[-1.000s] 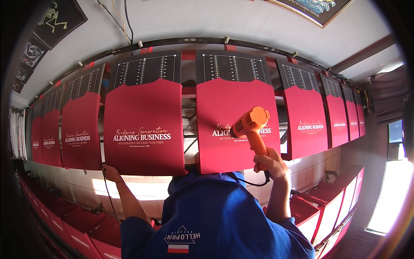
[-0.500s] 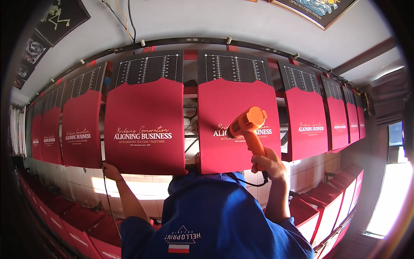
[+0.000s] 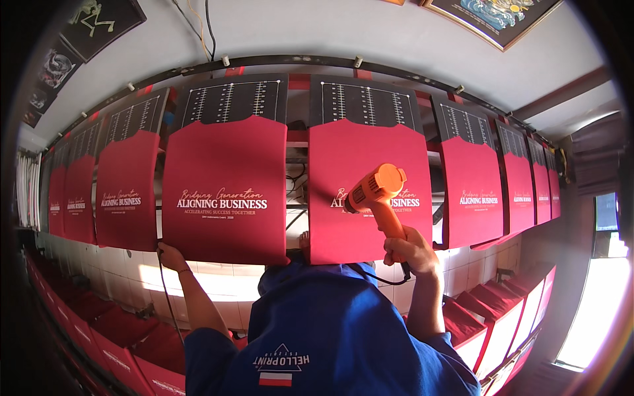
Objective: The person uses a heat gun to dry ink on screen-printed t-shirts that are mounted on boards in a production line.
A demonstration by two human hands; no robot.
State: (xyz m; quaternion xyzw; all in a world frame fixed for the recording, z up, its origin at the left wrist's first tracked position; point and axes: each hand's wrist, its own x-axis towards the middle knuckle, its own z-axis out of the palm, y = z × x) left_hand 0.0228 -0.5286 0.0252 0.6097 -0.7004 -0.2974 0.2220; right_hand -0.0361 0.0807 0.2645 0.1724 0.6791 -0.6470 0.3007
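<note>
Middle shirt (image 3: 356, 158): stretched in red over a black board (image 3: 383, 99) marked with white scales; its pale lettering (image 3: 404, 203) is partly covered.
Orange heat gun (image 3: 380, 188): held over the middle shirt, nozzle pointed leftward across the lettering; whether the fabric is touched cannot be told.
Right hand (image 3: 411, 249): wrapped around the heat gun's handle, near the lower right of the middle shirt.
Left hand (image 3: 173, 257): closed narrowly, with a dark cable (image 3: 163, 287) pinched in it, well left of the middle shirt.
Neighbouring shirts (image 3: 224, 158): mounted in red to both sides of the middle shirt, similarly printed.
Framed picture (image 3: 494, 18): hung above and right of the middle shirt.
</note>
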